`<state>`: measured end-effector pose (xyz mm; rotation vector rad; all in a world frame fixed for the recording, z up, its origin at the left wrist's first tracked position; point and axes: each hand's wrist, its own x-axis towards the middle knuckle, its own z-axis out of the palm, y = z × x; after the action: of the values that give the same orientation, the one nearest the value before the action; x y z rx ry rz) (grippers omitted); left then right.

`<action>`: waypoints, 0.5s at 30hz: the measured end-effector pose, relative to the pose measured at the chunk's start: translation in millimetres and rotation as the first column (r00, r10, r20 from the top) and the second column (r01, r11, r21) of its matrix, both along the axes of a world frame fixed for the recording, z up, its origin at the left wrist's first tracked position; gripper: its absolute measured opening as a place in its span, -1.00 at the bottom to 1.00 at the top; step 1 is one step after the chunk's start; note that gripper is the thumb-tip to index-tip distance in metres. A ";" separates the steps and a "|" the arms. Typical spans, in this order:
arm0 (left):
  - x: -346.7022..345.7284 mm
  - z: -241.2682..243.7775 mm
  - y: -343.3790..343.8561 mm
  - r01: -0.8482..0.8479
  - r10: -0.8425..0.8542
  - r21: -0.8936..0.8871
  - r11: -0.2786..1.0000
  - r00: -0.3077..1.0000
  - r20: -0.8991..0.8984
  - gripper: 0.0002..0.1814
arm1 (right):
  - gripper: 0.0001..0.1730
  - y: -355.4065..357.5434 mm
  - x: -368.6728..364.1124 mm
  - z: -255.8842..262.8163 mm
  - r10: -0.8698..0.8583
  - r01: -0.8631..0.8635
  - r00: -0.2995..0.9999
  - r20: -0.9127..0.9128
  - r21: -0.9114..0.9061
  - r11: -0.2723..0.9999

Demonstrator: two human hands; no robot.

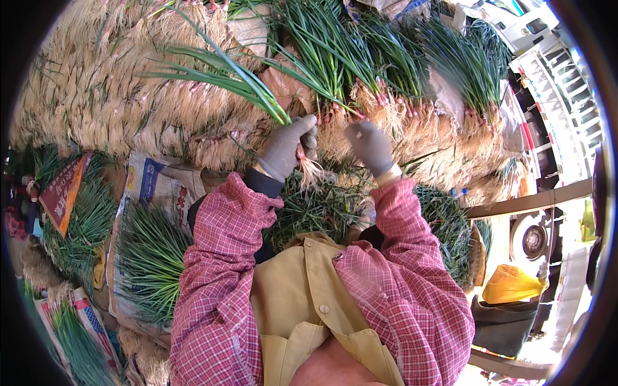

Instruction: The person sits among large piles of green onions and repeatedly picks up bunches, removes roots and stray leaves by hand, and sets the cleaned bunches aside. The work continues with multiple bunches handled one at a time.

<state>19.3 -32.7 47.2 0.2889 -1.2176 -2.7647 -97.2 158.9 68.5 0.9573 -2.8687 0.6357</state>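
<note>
My left hand, in a grey glove, is closed around a few green onions. Their long leaves point to the upper left, and pinkish bulbs with pale roots hang below the fist. Just to the right, my gloved right hand has its fingers curled around the pink bulb end of a single green onion stalk. The rest of that stalk slants up to the left over a pile of green onions. My right fingertips are partly hidden behind the back of the glove.
A broad bank of onions with roots outward spans the far side. Loose green leaves lie below my hands. Left are an onion bundle and printed sacks; right are a yellow bag and a vehicle wheel.
</note>
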 end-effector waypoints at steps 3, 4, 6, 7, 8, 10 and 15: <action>-2.3 -25.0 5.2 0.116 -0.117 0.013 0.993 0.990 0.079 -0.63 | -0.73 -10.5 -33.6 10.9 0.052 0.023 0.894 -0.445 0.163 0.986; -4.9 -25.7 11.4 0.114 -0.115 0.018 0.993 0.989 0.098 -0.60 | -0.77 -11.0 -40.2 9.5 0.082 0.030 0.868 -0.490 0.217 0.976; -14.6 -35.9 22.6 0.107 -0.110 0.031 0.994 0.985 0.131 -0.54 | -0.85 -13.5 -50.9 0.9 0.156 0.044 0.808 -0.568 0.322 0.946; -19.2 -41.7 23.5 0.114 -0.116 0.025 0.993 0.986 0.116 -0.55 | -0.84 -18.8 -43.8 1.7 0.161 -0.033 0.854 -0.494 0.258 0.966; -22.4 -46.9 28.1 0.052 -0.059 0.046 0.998 0.983 0.175 -0.62 | -0.83 -21.8 -29.4 1.2 0.174 -0.104 0.893 -0.415 0.187 0.977; -21.9 -41.0 31.6 0.052 -0.054 0.017 0.999 0.984 0.170 -0.67 | -0.76 -21.7 -14.4 -3.2 0.320 -0.329 0.914 -0.248 0.006 0.944; -19.5 -43.3 24.9 0.150 -0.150 0.001 0.989 0.987 0.063 -0.68 | -0.51 -29.7 -8.8 -14.9 0.390 -0.288 0.915 0.108 -0.503 0.815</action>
<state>-0.1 -7.9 3.9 0.2984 -1.3102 -2.9006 -106.0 129.2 53.7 1.3851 -2.4880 1.4744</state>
